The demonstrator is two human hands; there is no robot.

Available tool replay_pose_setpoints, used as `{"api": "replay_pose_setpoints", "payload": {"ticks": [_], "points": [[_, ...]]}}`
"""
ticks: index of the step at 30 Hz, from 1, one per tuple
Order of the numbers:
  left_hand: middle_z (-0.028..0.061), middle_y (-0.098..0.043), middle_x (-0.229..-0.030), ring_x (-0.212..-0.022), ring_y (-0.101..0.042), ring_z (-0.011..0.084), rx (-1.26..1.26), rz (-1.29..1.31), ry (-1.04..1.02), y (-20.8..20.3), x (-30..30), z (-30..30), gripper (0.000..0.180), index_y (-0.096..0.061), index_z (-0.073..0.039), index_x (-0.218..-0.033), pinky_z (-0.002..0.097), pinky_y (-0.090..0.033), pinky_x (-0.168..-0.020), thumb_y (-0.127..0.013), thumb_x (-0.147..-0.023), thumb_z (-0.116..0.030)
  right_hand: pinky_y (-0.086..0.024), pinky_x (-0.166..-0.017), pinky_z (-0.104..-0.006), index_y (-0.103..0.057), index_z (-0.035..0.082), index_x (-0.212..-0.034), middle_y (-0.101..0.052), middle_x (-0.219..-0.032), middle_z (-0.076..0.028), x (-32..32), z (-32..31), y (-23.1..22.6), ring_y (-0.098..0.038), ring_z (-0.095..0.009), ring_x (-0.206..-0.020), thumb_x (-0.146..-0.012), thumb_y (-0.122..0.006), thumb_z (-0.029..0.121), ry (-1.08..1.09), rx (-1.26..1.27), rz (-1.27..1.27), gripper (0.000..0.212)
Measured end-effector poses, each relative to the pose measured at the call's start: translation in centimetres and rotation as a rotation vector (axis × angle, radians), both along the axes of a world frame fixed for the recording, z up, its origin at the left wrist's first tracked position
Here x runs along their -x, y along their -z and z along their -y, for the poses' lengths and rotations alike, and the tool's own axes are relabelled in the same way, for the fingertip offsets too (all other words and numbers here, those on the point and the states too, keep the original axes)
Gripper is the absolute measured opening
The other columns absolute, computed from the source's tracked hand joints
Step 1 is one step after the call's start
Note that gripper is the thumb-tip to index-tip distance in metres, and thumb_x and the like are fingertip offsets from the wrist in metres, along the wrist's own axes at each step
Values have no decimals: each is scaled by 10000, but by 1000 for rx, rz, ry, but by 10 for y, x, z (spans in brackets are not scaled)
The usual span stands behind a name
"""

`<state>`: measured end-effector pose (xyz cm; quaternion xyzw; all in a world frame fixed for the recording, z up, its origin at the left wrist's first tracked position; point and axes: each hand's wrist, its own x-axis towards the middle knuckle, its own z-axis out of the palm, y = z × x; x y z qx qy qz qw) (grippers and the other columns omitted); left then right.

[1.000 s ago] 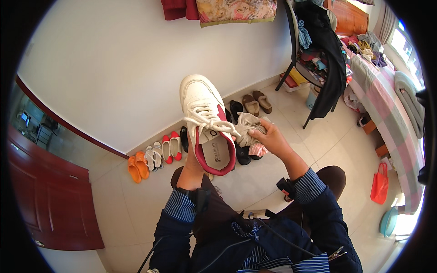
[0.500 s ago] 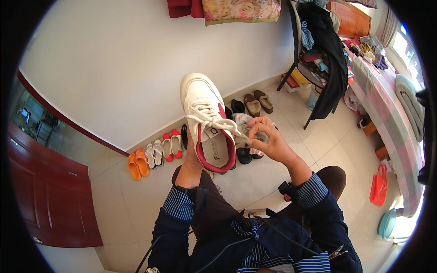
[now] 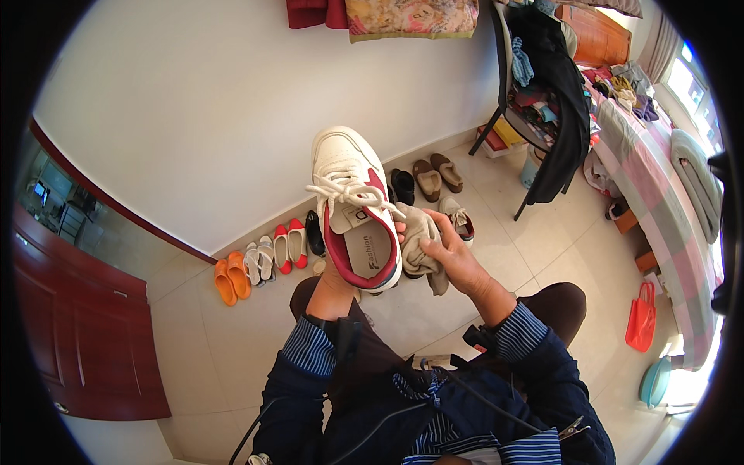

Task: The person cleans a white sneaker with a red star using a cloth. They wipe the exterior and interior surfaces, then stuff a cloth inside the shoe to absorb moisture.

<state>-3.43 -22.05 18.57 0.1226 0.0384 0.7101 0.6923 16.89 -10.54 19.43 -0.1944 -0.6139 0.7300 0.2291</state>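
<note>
A cream sneaker (image 3: 350, 159) with a dark red lining and side patch is held up in front of me, toe pointing away. My left hand (image 3: 335, 288) grips it from below, most of its fingers hidden behind the shoe. The cream lace (image 3: 345, 188) is tied in a bow at the top of the tongue. At the shoe's right side, my right hand (image 3: 459, 267) is closed on a crumpled beige cloth (image 3: 419, 242), which hangs down beside the heel.
Along the wall's foot stand orange slippers (image 3: 232, 279), grey sandals (image 3: 259, 260), red flats (image 3: 290, 246), brown shoes (image 3: 427, 180) and another cream sneaker (image 3: 456, 209). A chair heaped with clothes (image 3: 546, 116), a bed (image 3: 659, 201) and a red bag (image 3: 641, 318) are on the right.
My right hand has let go of the lace end and now grips the cloth lower down beside the shoe. The sneaker has shifted slightly right.
</note>
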Motion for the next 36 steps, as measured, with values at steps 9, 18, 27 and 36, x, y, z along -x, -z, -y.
{"api": "replay_pose_setpoints", "payload": {"ticks": [9,18,27,36], "points": [[378,-329,-1494,-1377,-398,509,-224,-15,-60,-17,-1,1,863,-298,-11,-1534,558,-524,-1023,-404,-983,-666,-482,-871,-234,-570,55,-1190,-636,-1067,-3,-4,-19,-5,-574,-61,-991,-1003,-643,257,152,-32,69,285],[164,-555,-1374,-1192,-620,294,177,-418,-186,-5,-6,-2,675,-354,-90,-1507,422,-564,-973,-350,-1044,-581,-472,-909,-272,-587,83,-993,-610,-1221,-77,-6,-28,-28,-592,-132,-1059,-910,-744,204,-142,-94,1,215],[183,-568,-1356,-1201,-610,267,106,-373,-120,-28,-11,-10,763,-376,-76,-1500,411,-534,-1013,-307,-1019,-664,-439,-628,-204,-558,111,-1023,-609,-883,34,-13,-29,-29,-543,-31,-760,-918,-732,207,-162,-28,246,225],[103,-594,-1343,-1184,-611,205,226,-643,-486,-15,11,3,817,-430,-81,-1482,363,-527,-987,-326,-985,-722,-519,-861,-314,-687,53,-1107,-674,-1113,-67,-40,3,-69,-647,-190,-975,-810,-774,22,104,-495,319,311]]}}
